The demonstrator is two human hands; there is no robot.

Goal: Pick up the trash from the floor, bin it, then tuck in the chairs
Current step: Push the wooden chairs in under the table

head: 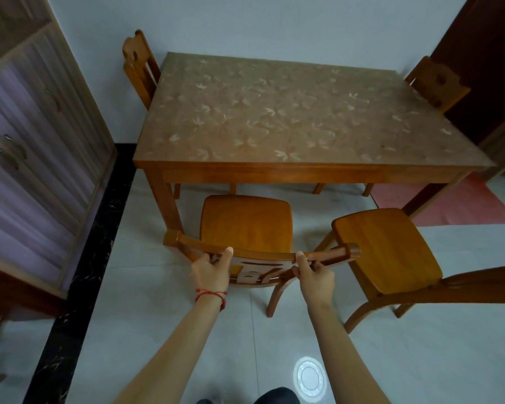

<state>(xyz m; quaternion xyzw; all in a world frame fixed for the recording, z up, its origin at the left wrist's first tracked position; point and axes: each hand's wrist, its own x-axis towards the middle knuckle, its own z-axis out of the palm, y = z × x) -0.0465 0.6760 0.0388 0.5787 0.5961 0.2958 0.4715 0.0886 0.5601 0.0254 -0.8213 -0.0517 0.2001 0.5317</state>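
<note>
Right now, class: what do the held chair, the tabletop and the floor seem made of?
Held chair: apparently varnished wood, orange-brown with grain and sheen. Tabletop: leaf-patterned surface, possibly a plastic cover over wood; unclear. Floor: glossy pale tiles, reflecting a lamp.

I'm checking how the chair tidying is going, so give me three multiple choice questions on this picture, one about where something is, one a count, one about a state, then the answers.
1. Where is the red mat?
A. on the table top
B. on the floor right of the table
C. under the cabinet

2. How many chairs are in view?
A. two
B. three
C. four

3. What are the hands doing?
A. both grip one chair's backrest
B. both hang free
C. one holds trash

Answers
1: B, it lies on the tiles beside the table.
2: C, near chair, right chair, far-left chair, far-right chair.
3: A, left hand and right hand close on the near chair's top rail.
</note>
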